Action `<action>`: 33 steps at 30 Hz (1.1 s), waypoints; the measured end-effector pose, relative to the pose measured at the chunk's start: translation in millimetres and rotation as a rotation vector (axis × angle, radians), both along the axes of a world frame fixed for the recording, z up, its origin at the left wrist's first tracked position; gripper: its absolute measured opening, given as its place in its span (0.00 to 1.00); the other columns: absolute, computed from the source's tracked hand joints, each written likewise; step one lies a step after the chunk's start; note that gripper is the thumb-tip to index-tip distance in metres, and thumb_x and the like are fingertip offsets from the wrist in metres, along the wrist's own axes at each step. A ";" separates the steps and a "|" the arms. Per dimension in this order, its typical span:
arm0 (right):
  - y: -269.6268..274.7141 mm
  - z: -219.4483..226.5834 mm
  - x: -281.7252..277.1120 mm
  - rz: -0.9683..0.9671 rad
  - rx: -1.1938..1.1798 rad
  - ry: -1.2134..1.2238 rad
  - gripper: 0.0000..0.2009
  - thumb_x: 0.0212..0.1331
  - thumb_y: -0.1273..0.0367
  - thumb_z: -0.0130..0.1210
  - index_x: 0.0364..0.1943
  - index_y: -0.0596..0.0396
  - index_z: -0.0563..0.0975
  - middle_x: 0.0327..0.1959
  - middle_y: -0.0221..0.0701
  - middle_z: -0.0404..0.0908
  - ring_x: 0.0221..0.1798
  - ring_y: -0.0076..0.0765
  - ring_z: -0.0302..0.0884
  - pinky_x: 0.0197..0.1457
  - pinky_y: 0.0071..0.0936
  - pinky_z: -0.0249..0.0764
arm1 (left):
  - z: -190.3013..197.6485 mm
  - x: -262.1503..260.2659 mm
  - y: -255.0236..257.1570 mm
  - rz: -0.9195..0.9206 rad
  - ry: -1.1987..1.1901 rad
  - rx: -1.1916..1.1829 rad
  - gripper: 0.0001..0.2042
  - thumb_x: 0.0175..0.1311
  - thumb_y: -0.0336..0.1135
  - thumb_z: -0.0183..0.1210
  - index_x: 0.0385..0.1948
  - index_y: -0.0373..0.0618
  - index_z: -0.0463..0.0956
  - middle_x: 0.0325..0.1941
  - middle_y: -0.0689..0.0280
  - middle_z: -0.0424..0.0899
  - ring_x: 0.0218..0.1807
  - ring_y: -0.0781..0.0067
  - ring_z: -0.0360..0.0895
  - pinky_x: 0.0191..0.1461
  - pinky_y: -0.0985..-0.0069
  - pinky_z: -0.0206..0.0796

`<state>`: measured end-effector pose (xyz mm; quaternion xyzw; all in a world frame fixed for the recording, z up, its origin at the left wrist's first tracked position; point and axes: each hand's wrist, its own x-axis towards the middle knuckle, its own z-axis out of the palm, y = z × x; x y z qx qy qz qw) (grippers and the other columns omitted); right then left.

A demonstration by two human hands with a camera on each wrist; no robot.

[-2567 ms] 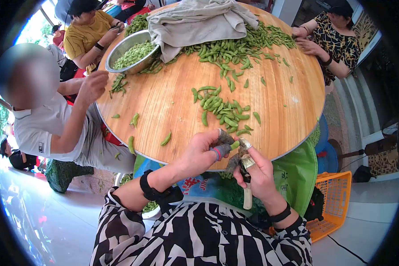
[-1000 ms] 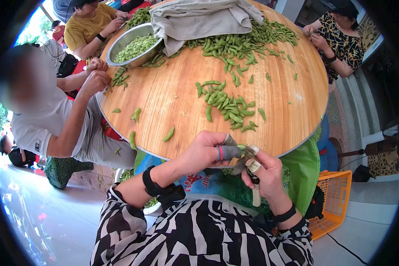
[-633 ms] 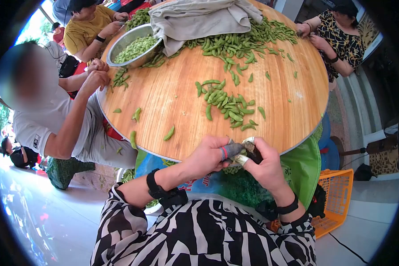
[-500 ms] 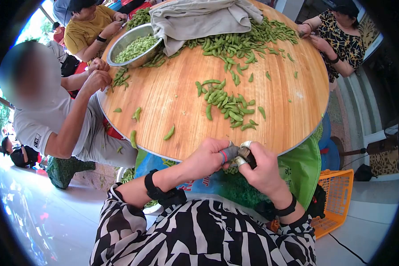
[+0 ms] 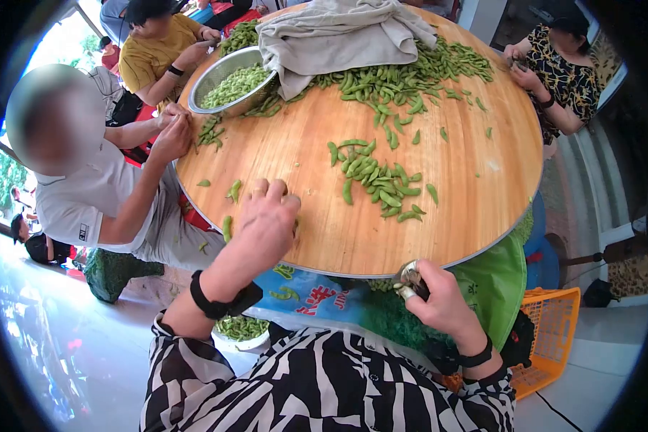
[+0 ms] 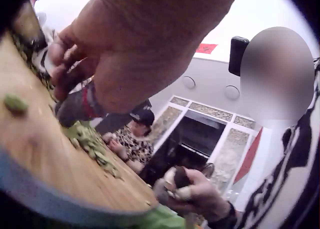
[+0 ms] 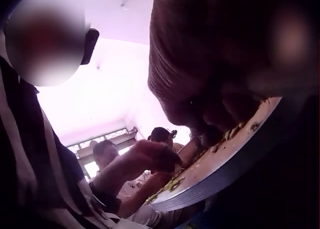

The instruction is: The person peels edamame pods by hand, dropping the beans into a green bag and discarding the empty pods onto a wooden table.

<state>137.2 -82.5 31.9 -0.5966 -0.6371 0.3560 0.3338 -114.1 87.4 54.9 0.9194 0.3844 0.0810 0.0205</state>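
My left hand [image 5: 263, 219] reaches over the near left part of the wooden table [image 5: 266, 151], fingers bent downward. A green pod [image 5: 296, 226] shows at its edge; whether the fingers touch it is hidden. In the left wrist view, a grey covering with a red band wraps one finger. My right hand [image 5: 439, 299] is at the table's near edge with curled, partly taped fingers around something dark; what it holds, if anything, cannot be made out. A small heap of pods [image 5: 381, 180] lies beyond the hands, and another pod [image 5: 227, 228] is left of my left hand.
A metal colander [image 5: 227, 99] of shelled beans stands at the far left, beside a grey cloth [image 5: 338, 43] over a large pod pile [image 5: 389, 83]. People sit around the table. A green bag [image 5: 493, 277] and orange crate [image 5: 554, 335] are near right; a white tub [image 5: 243, 342] stands below.
My left hand has parted from the right and moved left and forward over the table. My right hand has stayed near the edge, fingers curled. The view has shifted slightly.
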 end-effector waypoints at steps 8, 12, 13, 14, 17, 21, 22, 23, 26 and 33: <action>1.3 6.9 -2.8 0.018 0.003 0.238 0.13 0.53 0.75 0.46 0.44 0.63 0.68 0.28 0.42 0.72 0.28 0.47 0.72 0.33 0.34 0.69 | -27.5 50.9 43.3 -0.438 -0.118 0.047 0.08 0.46 0.22 0.56 0.30 0.41 0.73 0.41 0.58 0.72 0.44 0.56 0.70 0.45 0.65 0.66; -3.8 5.2 0.6 -0.091 -0.272 0.540 0.16 0.59 0.73 0.40 0.51 0.62 0.69 0.25 0.33 0.73 0.21 0.24 0.67 0.25 0.20 0.65 | -30.1 57.6 43.2 -0.381 -0.193 -0.034 0.08 0.46 0.23 0.58 0.30 0.40 0.73 0.41 0.57 0.72 0.45 0.54 0.70 0.46 0.66 0.67; -3.4 4.3 -0.4 -0.100 -0.269 0.541 0.16 0.59 0.73 0.40 0.51 0.62 0.69 0.25 0.33 0.73 0.21 0.24 0.67 0.25 0.20 0.65 | -27.7 58.5 38.7 -0.314 -0.269 -0.106 0.10 0.46 0.23 0.59 0.33 0.39 0.75 0.38 0.56 0.73 0.44 0.53 0.72 0.47 0.67 0.68; -1.4 3.8 -2.7 -0.127 -0.246 0.593 0.18 0.61 0.73 0.38 0.55 0.61 0.67 0.24 0.31 0.73 0.20 0.20 0.64 0.23 0.17 0.62 | -24.3 59.5 32.7 -0.323 -0.269 -0.107 0.10 0.46 0.23 0.59 0.33 0.39 0.75 0.38 0.56 0.73 0.44 0.53 0.72 0.47 0.67 0.68; 6.9 6.4 -9.9 -0.177 -0.215 0.721 0.21 0.64 0.73 0.35 0.62 0.61 0.64 0.22 0.29 0.72 0.19 0.16 0.61 0.22 0.15 0.60 | -6.7 67.1 2.9 -0.076 -0.400 -0.723 0.09 0.51 0.24 0.63 0.34 0.38 0.76 0.34 0.60 0.80 0.39 0.62 0.78 0.44 0.73 0.70; 14.4 8.3 -15.8 -0.177 -0.185 0.833 0.22 0.67 0.71 0.35 0.66 0.59 0.60 0.21 0.29 0.71 0.19 0.17 0.62 0.21 0.15 0.59 | -9.3 74.0 -24.8 -0.039 -0.863 -1.214 0.10 0.55 0.25 0.64 0.39 0.38 0.78 0.34 0.68 0.82 0.36 0.81 0.77 0.41 0.81 0.69; 15.3 8.9 -17.4 -0.174 -0.174 0.845 0.22 0.68 0.71 0.35 0.66 0.59 0.59 0.20 0.29 0.71 0.19 0.17 0.62 0.20 0.14 0.59 | -7.4 74.8 -29.2 -0.053 -0.905 -1.285 0.10 0.56 0.24 0.64 0.40 0.38 0.78 0.35 0.70 0.82 0.37 0.85 0.75 0.40 0.83 0.69; 15.7 7.8 -18.5 -0.165 -0.135 0.813 0.22 0.69 0.67 0.37 0.66 0.58 0.60 0.20 0.31 0.71 0.17 0.19 0.62 0.19 0.16 0.59 | -14.2 75.6 -31.5 -0.062 -0.947 -1.313 0.10 0.56 0.23 0.63 0.40 0.39 0.78 0.34 0.70 0.82 0.36 0.85 0.75 0.40 0.83 0.68; 14.9 7.8 -20.1 -0.144 -0.126 0.887 0.22 0.70 0.66 0.38 0.66 0.58 0.60 0.19 0.30 0.71 0.16 0.19 0.62 0.18 0.16 0.59 | -7.8 79.1 -36.6 -0.006 -0.996 -1.342 0.11 0.53 0.23 0.66 0.37 0.40 0.77 0.32 0.69 0.82 0.31 0.86 0.74 0.29 0.86 0.63; 12.3 5.4 -23.3 -0.151 -0.117 0.864 0.22 0.70 0.64 0.40 0.65 0.58 0.62 0.19 0.29 0.70 0.16 0.17 0.60 0.18 0.15 0.57 | -14.0 75.4 -33.8 0.006 -0.991 -1.364 0.12 0.51 0.20 0.66 0.36 0.40 0.75 0.33 0.68 0.82 0.33 0.84 0.76 0.32 0.84 0.67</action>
